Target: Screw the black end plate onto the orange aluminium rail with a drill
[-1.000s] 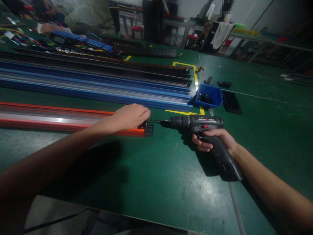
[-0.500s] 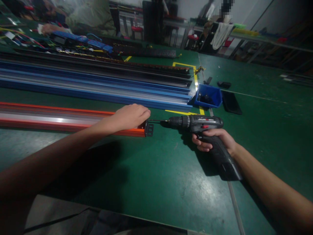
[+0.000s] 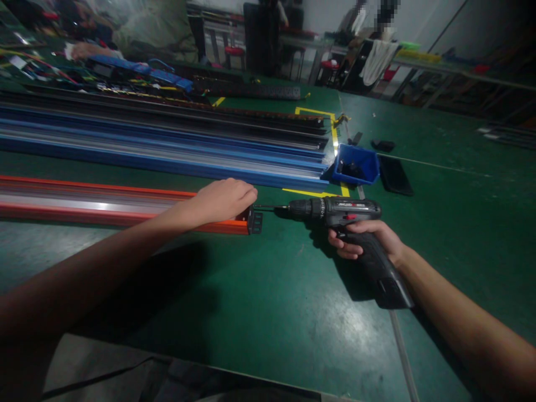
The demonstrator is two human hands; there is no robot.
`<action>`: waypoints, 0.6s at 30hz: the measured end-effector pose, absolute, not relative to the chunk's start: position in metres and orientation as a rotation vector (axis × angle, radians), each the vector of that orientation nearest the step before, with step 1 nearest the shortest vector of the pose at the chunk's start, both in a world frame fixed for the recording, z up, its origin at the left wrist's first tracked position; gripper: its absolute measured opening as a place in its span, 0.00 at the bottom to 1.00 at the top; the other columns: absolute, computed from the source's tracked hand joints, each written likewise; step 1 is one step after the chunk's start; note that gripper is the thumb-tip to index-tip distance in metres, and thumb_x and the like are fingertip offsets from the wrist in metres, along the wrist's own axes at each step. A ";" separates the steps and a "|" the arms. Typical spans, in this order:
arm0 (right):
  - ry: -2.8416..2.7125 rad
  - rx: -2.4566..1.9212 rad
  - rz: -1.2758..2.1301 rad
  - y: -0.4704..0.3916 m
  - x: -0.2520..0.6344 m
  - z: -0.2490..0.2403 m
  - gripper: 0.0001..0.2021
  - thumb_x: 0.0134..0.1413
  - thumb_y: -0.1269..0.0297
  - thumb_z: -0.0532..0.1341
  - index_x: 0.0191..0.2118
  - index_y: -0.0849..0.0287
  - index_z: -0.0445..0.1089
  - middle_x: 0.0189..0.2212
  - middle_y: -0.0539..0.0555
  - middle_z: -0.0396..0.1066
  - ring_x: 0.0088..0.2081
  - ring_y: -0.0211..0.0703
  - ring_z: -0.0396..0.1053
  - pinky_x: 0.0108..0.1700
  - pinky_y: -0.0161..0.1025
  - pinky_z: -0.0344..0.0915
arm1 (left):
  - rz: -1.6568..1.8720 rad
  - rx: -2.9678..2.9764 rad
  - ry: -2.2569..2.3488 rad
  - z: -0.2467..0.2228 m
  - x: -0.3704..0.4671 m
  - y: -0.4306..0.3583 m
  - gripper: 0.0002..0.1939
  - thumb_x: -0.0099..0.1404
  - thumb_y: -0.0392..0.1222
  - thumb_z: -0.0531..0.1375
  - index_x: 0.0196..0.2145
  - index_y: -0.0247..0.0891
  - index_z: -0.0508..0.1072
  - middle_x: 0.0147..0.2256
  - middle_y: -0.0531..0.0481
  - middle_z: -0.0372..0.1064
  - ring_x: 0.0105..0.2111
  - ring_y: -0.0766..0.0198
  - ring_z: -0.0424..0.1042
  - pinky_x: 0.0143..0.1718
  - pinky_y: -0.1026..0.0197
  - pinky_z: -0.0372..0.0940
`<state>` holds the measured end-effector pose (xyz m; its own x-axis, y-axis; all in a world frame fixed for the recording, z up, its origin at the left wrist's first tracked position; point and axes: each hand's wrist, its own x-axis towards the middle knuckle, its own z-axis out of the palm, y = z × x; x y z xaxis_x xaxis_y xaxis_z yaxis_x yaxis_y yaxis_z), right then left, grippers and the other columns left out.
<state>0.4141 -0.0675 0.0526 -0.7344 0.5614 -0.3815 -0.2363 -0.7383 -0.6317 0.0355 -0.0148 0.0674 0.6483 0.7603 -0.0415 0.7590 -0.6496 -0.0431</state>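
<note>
My right hand (image 3: 368,240) is wrapped round the grip of a black cordless drill (image 3: 354,209), which points left. Its long thin bit (image 3: 268,207) reaches the black end cap (image 3: 255,220) of an orange metal profile (image 3: 224,226). Over that same end lies my left hand (image 3: 228,200), its fingers curled round the profile at the cap. The fingertips of the left hand are hidden behind the profile's end. A slotted tab on the cap sticks out toward the drill.
Blue profiles (image 3: 167,153) and black profiles (image 3: 251,120) lie behind the orange one. A blue bin (image 3: 358,164) holds small black parts, beside a dark flat object (image 3: 396,174). Across the green table (image 3: 268,312), another person's hand (image 3: 86,51) rests near wires and a blue strip.
</note>
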 end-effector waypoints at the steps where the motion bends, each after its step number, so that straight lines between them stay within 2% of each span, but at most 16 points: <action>1: -0.779 -0.790 2.447 -0.067 0.414 0.052 0.13 0.58 0.68 0.65 0.45 0.75 0.77 0.33 0.60 0.74 0.23 0.32 0.62 0.30 0.33 0.69 | 0.081 -2.835 -1.303 0.067 0.035 -0.015 0.20 0.75 0.43 0.45 0.39 0.39 0.76 0.39 0.44 0.77 0.37 0.55 0.74 0.36 0.57 0.61; 18: -0.766 -0.711 2.474 -0.067 0.416 0.050 0.13 0.61 0.69 0.63 0.46 0.77 0.75 0.35 0.62 0.73 0.24 0.34 0.62 0.32 0.34 0.70 | 0.143 -2.818 -1.306 0.072 0.038 -0.016 0.21 0.75 0.43 0.45 0.40 0.39 0.77 0.41 0.43 0.78 0.39 0.55 0.76 0.39 0.56 0.65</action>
<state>0.4162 -0.0670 0.0496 -0.7651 0.5485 -0.3373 -0.2621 -0.7438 -0.6149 0.0381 -0.0159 0.0720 0.6427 0.7630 -0.0694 0.7600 -0.6464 -0.0680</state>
